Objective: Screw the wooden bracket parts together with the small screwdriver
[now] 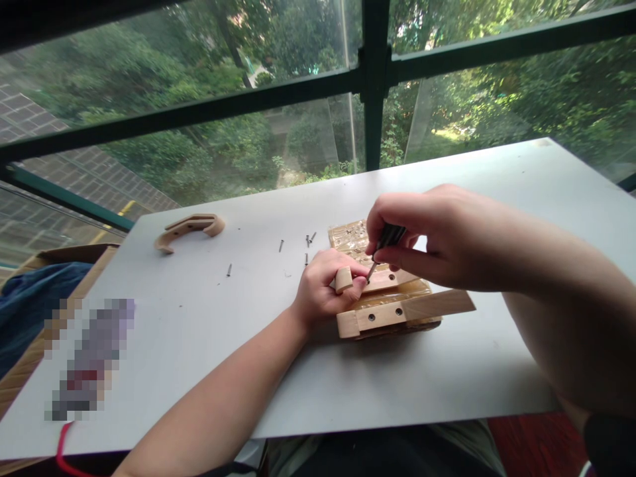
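Note:
My right hand [434, 232] is closed round the dark handle of a screwdriver [390, 234]. The screwdriver tilts down to the left, its tip at a screw in a pale wooden piece [342, 280]. Wrapped round that piece's left end are the fingers of my left hand [322, 283], with the thumb near the tip. Under the piece lies a board covered in shiny brown tape [348, 236]. Nearer to me, a second wooden piece [385, 315] lies across the board, with two dark screws or screw holes in it. My right hand hides part of the board.
Several loose screws [281, 246] lie left of the board on the white table [238, 344]. A curved wooden piece [191, 228] rests at the far left. A blurred-out item [97, 358] is on the near left, beside a cardboard box [99, 255]. Windows border the far edge.

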Demonstrator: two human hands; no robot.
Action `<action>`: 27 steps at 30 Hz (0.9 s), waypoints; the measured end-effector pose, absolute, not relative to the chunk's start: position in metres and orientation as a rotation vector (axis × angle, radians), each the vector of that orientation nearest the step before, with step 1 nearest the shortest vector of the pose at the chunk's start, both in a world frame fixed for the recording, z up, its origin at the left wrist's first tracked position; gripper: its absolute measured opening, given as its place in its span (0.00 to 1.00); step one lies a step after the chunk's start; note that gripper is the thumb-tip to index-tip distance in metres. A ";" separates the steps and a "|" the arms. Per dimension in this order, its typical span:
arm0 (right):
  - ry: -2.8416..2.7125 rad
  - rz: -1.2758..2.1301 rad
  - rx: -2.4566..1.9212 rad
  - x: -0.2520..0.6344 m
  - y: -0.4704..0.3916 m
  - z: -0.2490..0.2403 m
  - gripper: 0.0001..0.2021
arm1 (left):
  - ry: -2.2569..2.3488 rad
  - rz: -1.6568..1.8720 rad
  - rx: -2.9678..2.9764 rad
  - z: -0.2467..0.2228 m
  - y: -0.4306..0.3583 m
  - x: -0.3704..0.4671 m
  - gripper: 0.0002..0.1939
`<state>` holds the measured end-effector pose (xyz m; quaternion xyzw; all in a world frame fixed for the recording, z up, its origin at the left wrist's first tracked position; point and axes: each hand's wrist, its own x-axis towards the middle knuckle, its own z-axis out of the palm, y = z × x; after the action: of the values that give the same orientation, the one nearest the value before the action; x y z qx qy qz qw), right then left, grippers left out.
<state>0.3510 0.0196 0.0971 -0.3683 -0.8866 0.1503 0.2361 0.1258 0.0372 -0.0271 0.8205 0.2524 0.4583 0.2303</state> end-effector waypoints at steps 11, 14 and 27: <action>-2.420 0.394 -1.036 0.342 0.019 0.098 0.06 | 0.689 1.287 2.267 -0.024 0.037 0.126 0.03; -2.416 0.386 -1.040 0.343 0.019 0.099 0.07 | 0.701 1.275 2.271 -0.025 0.037 0.126 0.03; -2.427 0.235 -1.170 0.330 0.014 0.101 0.05 | 0.709 1.289 2.294 -0.029 0.037 0.126 0.04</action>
<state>0.3303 0.0145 0.1009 -0.4224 -0.8760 0.0848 0.2169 0.1257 0.0370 -0.0286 0.8236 0.2545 0.4628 0.2066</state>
